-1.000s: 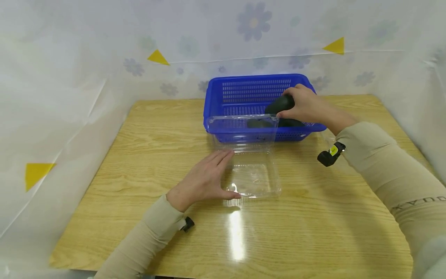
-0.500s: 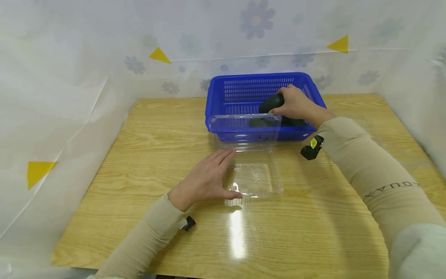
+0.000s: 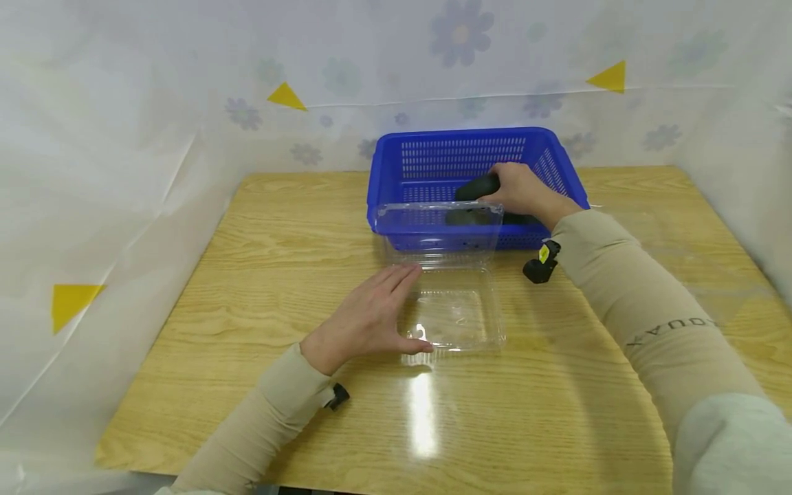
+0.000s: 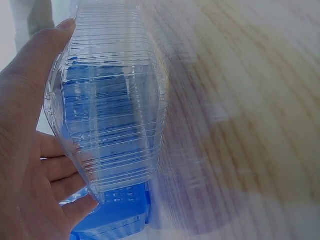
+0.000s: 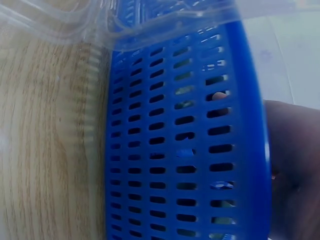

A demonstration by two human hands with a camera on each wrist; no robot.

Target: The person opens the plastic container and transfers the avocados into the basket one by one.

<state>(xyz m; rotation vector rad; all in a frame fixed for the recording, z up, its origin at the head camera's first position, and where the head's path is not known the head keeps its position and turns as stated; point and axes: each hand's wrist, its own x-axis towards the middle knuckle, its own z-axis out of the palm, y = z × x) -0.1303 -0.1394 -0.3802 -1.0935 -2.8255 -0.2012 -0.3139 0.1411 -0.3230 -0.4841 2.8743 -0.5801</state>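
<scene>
In the head view my right hand (image 3: 522, 189) reaches down into the blue basket (image 3: 385, 172). It grips a smooth, dark green, oblong thing (image 3: 475, 188), rounded at the end. Another dark green piece (image 3: 467, 217) lies in the basket, seen through clear plastic. My left hand (image 3: 365, 320) rests at the left side of an opened clear plastic clamshell box (image 3: 454, 320), thumb at the near corner and fingers at the far one. Its raised lid (image 3: 433, 234) stands against the basket front. The left wrist view shows the thumb and fingers along the box rim (image 4: 52, 92).
Through the slots of the basket wall (image 5: 170, 130), the right wrist view shows dark shapes. Faint clear plastic (image 3: 650, 223) lies on the wooden table (image 3: 247, 275) beyond the right forearm. White flower-patterned sheeting (image 3: 346, 55) hangs behind and at both sides.
My right hand has moved left and lower into the basket with the dark green oblong thing in its grip. The left hand and the clamshell box have stayed in place.
</scene>
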